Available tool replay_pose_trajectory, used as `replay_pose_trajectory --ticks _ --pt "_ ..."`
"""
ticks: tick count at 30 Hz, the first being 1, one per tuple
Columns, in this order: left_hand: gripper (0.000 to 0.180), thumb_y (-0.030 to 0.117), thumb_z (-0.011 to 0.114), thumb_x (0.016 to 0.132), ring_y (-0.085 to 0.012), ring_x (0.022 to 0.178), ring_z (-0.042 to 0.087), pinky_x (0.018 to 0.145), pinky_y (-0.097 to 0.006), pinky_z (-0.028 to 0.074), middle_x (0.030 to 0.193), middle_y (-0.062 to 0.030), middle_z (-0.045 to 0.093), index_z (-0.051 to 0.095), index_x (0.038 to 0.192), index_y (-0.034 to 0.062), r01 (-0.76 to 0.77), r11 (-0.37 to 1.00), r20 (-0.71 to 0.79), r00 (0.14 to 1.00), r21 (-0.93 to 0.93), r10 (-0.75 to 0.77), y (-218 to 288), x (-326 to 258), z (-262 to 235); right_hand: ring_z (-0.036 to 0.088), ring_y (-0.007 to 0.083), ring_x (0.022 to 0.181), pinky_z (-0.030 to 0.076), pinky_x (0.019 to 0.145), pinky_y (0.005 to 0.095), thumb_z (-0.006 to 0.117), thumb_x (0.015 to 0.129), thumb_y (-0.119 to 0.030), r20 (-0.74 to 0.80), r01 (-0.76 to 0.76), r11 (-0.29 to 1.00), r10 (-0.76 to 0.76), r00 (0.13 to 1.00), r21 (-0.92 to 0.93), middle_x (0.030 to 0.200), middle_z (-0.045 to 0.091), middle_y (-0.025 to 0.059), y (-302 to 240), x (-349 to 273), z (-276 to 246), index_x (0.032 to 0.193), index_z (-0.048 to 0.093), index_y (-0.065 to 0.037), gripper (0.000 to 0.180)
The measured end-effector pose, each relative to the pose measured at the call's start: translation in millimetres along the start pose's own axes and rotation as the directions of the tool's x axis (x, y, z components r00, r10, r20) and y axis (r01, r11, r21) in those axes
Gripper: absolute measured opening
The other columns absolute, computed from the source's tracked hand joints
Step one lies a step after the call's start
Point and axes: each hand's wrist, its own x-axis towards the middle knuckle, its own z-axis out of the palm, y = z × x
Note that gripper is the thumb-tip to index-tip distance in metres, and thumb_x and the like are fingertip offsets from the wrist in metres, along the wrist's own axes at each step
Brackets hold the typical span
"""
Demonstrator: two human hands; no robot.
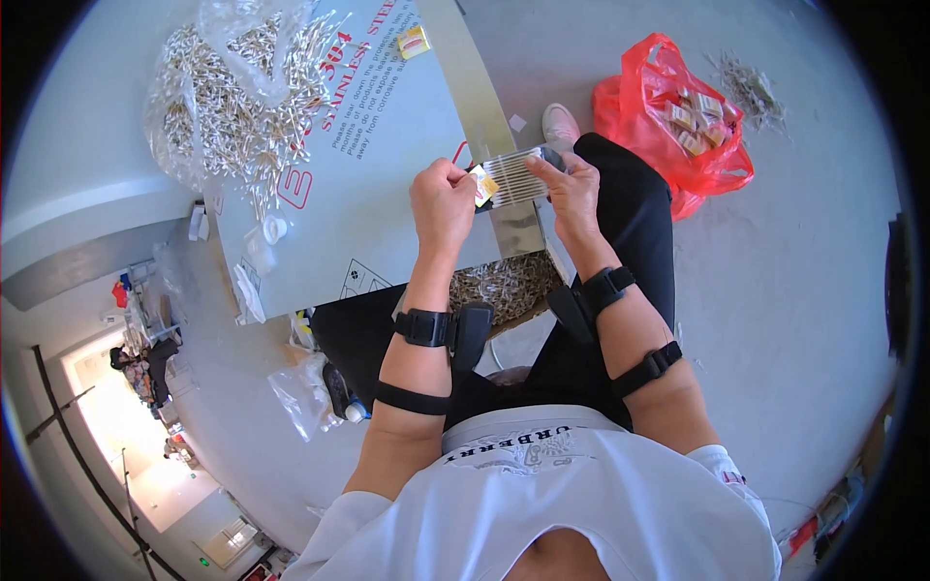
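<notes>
Two bare forearms (418,363) with black straps angle forward from the near side, bringing both hands close together at the right edge of the pale grey, flat surface (387,208). The left hand (443,203), fingers curled, pinches a small yellow-and-white box (482,186); the right hand (573,192), thumb uppermost, grips a flat row of thin white cotton swabs (520,180) just right of it.

Lettered table (387,208), shirt (659,508)
Red and black letters (358,66) cross the table, dark the shirt; box (482,185) print seems illegible.
</notes>
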Motion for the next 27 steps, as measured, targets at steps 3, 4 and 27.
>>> replay_pose_trajectory --ticks 3,4,27 --pt "0.007 0.005 0.063 0.073 -0.0264 0.056 0.061 0.057 -0.037 0.048 0.063 -0.0149 0.064 0.063 0.070 -0.0010 -0.033 0.995 -0.037 0.999 0.090 0.037 3 2 2 0.043 0.0021 0.054 0.030 0.050 0.0224 0.080 0.078 -0.009 0.008 -0.004 1.000 0.004 1.000 0.005 0.065 0.059 -0.0060 -1 0 1 0.076 0.070 -0.004 0.011" --pt "0.006 0.005 0.063 0.073 -0.0284 0.057 0.062 0.058 -0.038 0.049 0.064 -0.0156 0.064 0.063 0.070 -0.0006 -0.041 0.992 -0.040 0.998 0.116 0.046 3 2 3 0.044 0.0022 0.054 0.030 0.050 0.0223 0.080 0.078 -0.009 0.011 -0.009 1.000 0.009 1.000 0.013 0.065 0.060 -0.0056 -2 0 1 0.076 0.070 -0.003 0.011" --pt "0.009 0.004 0.062 0.073 -0.0302 0.055 0.060 0.057 -0.040 0.048 0.060 -0.0144 0.062 0.057 0.067 -0.0001 -0.086 0.991 -0.098 0.991 0.101 0.096 8 -1 8 0.048 0.0040 0.057 0.034 0.052 0.0230 0.078 0.080 -0.008 0.017 -0.047 0.999 0.047 0.999 -0.006 0.068 0.063 -0.0031 3 2 0 0.080 0.071 -0.002 0.009"
